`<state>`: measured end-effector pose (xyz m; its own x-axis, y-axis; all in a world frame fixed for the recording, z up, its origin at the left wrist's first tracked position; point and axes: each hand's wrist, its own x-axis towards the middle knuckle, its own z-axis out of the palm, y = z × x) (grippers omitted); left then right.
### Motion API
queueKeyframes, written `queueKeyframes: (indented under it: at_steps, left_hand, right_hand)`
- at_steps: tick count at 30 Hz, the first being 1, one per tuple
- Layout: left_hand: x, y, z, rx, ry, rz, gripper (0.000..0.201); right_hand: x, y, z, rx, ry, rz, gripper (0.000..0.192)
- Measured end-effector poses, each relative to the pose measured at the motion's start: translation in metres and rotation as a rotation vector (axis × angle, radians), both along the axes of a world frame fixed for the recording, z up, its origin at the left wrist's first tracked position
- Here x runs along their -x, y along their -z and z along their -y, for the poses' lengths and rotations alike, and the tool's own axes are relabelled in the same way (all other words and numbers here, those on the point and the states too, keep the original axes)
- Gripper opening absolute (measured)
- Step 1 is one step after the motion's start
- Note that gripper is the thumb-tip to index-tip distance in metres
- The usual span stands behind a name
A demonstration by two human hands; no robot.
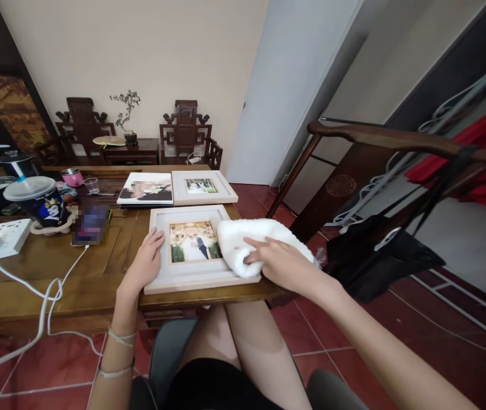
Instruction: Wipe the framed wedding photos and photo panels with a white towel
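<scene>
A light wooden picture frame [202, 281] with a wedding photo [195, 242] lies flat at the near edge of the table. Over its left border my left hand [149, 256] is closed, fingers on the top face and thumb out of sight. My right hand [274, 256] grips a fluffy white cloth [264, 230], index finger stretched out across it and the other fingers curled into a fold. The cloth covers the frame's right part and hangs past that side. Just behind lie a second framed photo [225, 195] and a white-covered album [146, 181].
Left on the wooden table [93, 285] are a lidded drink cup [41, 199], a charging phone [91, 225], a small glass [92, 185], a pink cup [72, 177] and white cables [40, 324]. A wooden chair [340, 182] with a black bag [382, 256] stands at the right.
</scene>
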<state>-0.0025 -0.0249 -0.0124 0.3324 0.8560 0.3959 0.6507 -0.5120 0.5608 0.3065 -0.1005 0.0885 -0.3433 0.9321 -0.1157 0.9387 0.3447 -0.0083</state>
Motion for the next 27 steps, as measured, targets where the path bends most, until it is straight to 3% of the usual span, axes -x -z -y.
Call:
queueKeyframes:
  at_steps: [5,10,14,17,19,22,27]
  left_hand:
    - [0.001,0.003,-0.002,-0.011,-0.006,0.006,0.047]
    - [0.000,0.002,-0.002,-0.009,-0.027,0.011,0.046]
    - [-0.001,0.000,0.000,-0.016,-0.038,0.044,0.046]
    - [-0.001,-0.002,0.000,-0.011,-0.047,0.060,0.046]
    - [-0.002,-0.002,0.001,-0.008,-0.049,0.067,0.045]
    - [-0.002,-0.002,0.001,-0.007,-0.038,0.086,0.043]
    - [-0.003,0.000,0.002,0.006,-0.037,0.106,0.042]
  right_hand:
    - [0.003,0.020,-0.061,-0.148,-0.008,-0.002,0.056]
    - [0.028,0.009,-0.116,-0.270,-0.005,-0.023,0.057]
    - [0.083,0.003,-0.133,-0.351,-0.198,-0.048,0.053]
    - [0.123,0.015,-0.134,-0.328,-0.363,-0.041,0.047]
    - [0.136,0.025,-0.135,-0.307,-0.376,-0.033,0.046]
    - [0.124,0.033,-0.139,-0.282,-0.306,-0.014,0.043]
    - [0.057,0.025,-0.142,-0.227,-0.096,0.056,0.043]
